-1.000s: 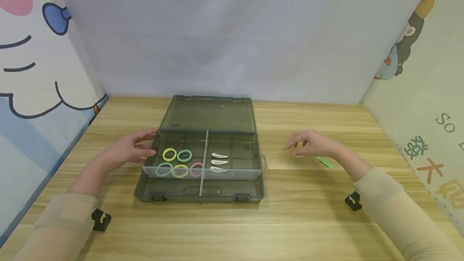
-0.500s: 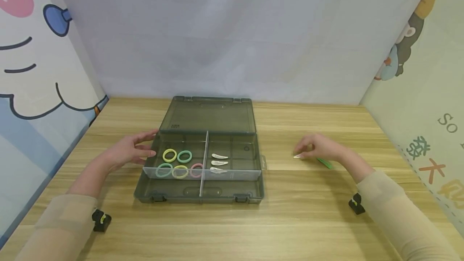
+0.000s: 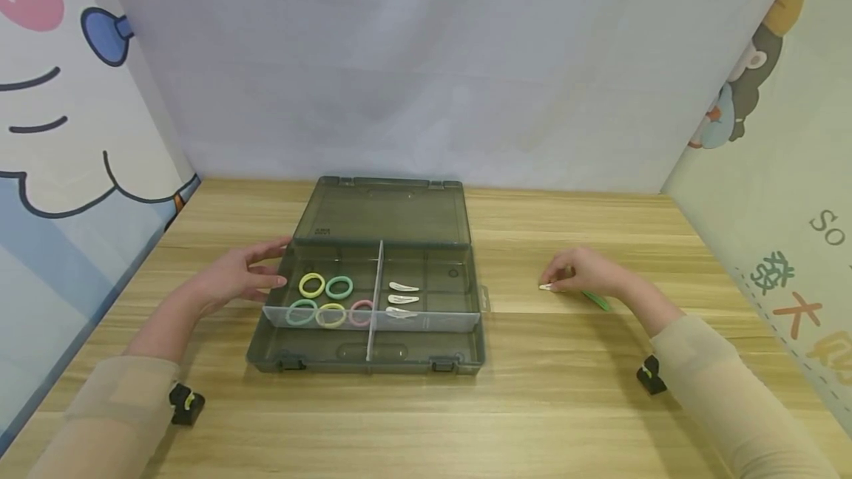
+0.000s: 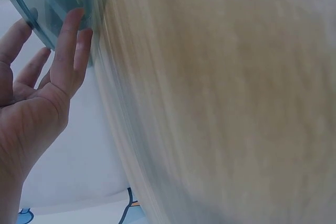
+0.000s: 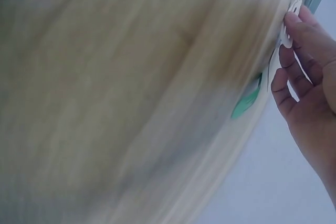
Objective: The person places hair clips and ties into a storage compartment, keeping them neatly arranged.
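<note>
My right hand (image 3: pixel 586 273) pinches a white hair clip (image 5: pixel 287 27) between thumb and fingertips, close over the table to the right of the box. A green hair clip (image 3: pixel 597 301) lies beside that hand, partly behind it in the head view. My left hand (image 3: pixel 229 277) rests with loosely extended fingers against the left side of a smoky grey divided box (image 3: pixel 313 350). Yellow, green and pink hair ties (image 3: pixel 311 285) lie in its left middle compartment. Three white hair clips (image 3: pixel 403 299) lie in a row in the compartment right of the divider.
The box lid (image 3: pixel 382 213) is folded back behind it. Clear dividers (image 3: pixel 426 321) cross the box. The wooden table (image 3: pixel 532 405) meets a white cloth backdrop (image 3: pixel 426 80), with cartoon-printed panels on both sides.
My right hand has come down and slightly right, and its fingers have closed on the white hair clip. My left hand has stayed at the box.
</note>
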A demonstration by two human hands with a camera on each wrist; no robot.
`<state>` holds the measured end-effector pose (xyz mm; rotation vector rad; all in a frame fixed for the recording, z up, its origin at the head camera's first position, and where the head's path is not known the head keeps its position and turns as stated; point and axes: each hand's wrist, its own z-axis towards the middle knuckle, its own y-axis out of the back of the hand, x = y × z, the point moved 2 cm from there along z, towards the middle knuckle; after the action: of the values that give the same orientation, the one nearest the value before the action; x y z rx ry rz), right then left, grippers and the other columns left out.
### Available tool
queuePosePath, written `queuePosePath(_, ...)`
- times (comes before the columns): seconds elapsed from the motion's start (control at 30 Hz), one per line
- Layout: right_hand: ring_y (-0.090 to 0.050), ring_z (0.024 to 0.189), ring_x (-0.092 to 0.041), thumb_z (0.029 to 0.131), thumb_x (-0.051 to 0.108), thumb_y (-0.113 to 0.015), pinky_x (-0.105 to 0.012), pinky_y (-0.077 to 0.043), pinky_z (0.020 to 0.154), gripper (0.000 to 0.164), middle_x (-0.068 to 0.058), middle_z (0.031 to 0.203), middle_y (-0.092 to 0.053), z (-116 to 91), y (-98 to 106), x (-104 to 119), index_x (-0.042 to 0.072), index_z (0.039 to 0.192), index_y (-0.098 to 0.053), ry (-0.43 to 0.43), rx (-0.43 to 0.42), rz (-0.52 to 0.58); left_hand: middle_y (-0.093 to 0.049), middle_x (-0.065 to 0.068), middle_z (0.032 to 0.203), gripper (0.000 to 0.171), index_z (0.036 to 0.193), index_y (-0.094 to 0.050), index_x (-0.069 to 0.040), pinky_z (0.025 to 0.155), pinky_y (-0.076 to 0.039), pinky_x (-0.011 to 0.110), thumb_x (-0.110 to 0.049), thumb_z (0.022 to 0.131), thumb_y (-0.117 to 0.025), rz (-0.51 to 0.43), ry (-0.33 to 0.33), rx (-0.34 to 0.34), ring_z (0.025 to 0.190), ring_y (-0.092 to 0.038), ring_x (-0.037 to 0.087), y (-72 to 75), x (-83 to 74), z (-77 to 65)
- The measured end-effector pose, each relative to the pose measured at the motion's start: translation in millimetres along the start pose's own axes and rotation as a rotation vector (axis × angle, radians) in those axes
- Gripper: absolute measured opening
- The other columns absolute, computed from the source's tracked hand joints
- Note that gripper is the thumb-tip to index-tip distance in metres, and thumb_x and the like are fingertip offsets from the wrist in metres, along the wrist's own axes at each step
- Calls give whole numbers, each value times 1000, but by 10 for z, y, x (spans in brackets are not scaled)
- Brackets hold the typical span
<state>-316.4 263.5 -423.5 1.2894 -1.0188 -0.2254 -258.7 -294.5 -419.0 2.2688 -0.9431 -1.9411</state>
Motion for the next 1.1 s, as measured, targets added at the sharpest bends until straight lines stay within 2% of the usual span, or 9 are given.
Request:
queuePosePath(0.27,-60,82,-8,86,11,-68,-26,-53,75,12,4,95,-69,16,-5,19,16,95,-73,6,6,-5,-11,24,155,84,153,-13,-14,88,-52,47,-23,89,-67,1,2,0,135,-27,48,1,15,1)
queuePosePath(0.57,-63,83,-11,87,9,-66,-28,-55,74,11,0,94,-69,41,30,115,12,96,-73,20,18,27,-12,24,155,82,153,-14,-14,88,-52,47,-19,90,-65,3,5,-2,135,-27,48,-5,15,14)
queuePosePath(0.7,-63,83,-10,88,11,-66,-26,-54,74,12,3,95,-69,68,57,177,15,97,-73,11,30,32,-12,24,155,82,153,-13,-14,89,-52,47,-21,90,-66,7,9,-2,135,-27,48,-3,19,15)
queuePosePath(0.87,-64,83,-10,89,13,-66,-27,-55,75,12,2,95,-70,114,105,272,14,98,-73,38,25,51,-12,24,155,85,153,-13,-14,89,-52,47,-24,88,-67,3,8,-1,135,-26,48,-2,23,18)
queuePosePath(1.1,-63,86,-13,90,18,-65,-29,-54,76,15,1,98,-69,173,156,460,12,101,-73,72,21,71,-11,24,155,82,153,-13,-14,89,-52,46,-19,90,-65,8,13,-2,135,-27,48,-2,10,13)
